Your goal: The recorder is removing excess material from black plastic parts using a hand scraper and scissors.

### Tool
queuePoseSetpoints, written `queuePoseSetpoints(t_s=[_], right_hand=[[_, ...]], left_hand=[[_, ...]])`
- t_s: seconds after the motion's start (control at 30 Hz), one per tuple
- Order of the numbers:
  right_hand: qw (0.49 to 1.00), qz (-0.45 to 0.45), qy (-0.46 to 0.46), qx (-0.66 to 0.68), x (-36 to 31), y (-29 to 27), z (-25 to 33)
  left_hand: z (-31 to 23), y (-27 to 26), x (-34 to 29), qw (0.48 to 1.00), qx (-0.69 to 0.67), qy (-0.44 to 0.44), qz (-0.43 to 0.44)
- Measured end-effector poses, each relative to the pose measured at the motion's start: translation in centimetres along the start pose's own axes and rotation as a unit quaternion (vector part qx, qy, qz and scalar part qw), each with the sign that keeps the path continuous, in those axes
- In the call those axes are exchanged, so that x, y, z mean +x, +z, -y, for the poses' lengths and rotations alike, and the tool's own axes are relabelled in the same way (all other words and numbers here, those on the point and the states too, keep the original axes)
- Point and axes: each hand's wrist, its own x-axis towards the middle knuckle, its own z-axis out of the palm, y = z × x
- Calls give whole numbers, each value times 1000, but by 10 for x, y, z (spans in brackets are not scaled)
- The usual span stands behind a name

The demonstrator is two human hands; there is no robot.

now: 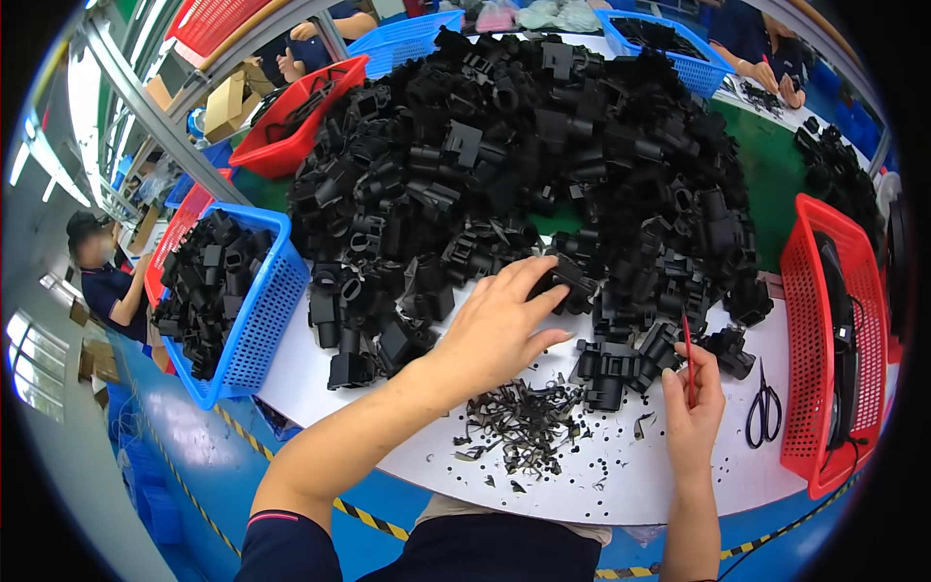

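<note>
My left hand [499, 325] reaches forward onto the near edge of a big heap of black plastic parts [524, 165] and its fingers close on one black part [565, 281]. My right hand [693, 398] is lower right, gripping a thin red-handled tool [688, 354] held upright. Just beyond that hand lie a few loose black parts [611, 364]. Between my two hands, on the white table [679, 475], sits a small pile of black plastic trimmings [519, 427].
A blue basket [254, 320] full of black parts stands at the left. A red basket [824, 339] holding dark items stands at the right, with black scissors [764, 407] beside it. More red and blue baskets and other people's hands are across the table.
</note>
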Motion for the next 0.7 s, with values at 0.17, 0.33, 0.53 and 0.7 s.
queuePoseSetpoints(t_s=[0.17, 0.33, 0.53, 0.7], right_hand=[[1000, -4, 24, 20, 2, -6, 1], [998, 33, 30, 52, 0, -3, 0], [996, 50, 45, 55, 0, -5, -2], [996, 9, 33, 87, 5, -12, -6]], left_hand=[[9, -14, -38, 994, -33, -4, -103], [37, -31, -106, 962, 151, -120, -193], [39, -53, -40, 985, 94, -34, -141], [58, -28, 62, 972, 162, 31, -167]])
